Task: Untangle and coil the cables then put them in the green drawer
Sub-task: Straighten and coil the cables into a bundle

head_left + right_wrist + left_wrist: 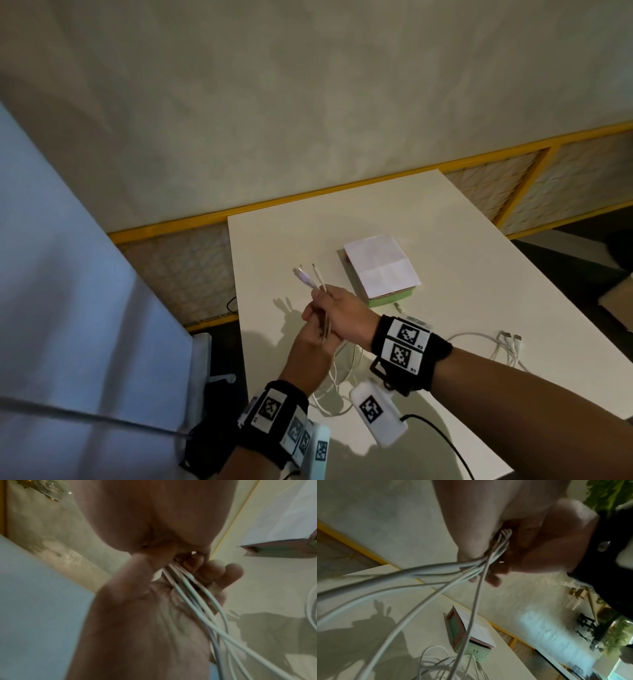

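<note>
Several white cables (337, 373) are gathered in one bundle above the white table (479, 274). Their plug ends (306, 279) stick up out of my hands, and the slack hangs to the tabletop. My right hand (342, 305) grips the bundle from above, just under the plugs. My left hand (310, 337) is curled round the same strands from below, touching the right. The left wrist view shows the cables (436, 572) fanning out of the grip, and in the right wrist view they (197, 595) cross my left palm. The green drawer box (390, 300) stands just beyond my hands.
A white sheet of paper (380, 267) lies on top of the box. A second bunch of white cables (507, 346) lies on the table at the right. A black lead (438, 435) runs along the near edge. The table's left edge is close to my left arm.
</note>
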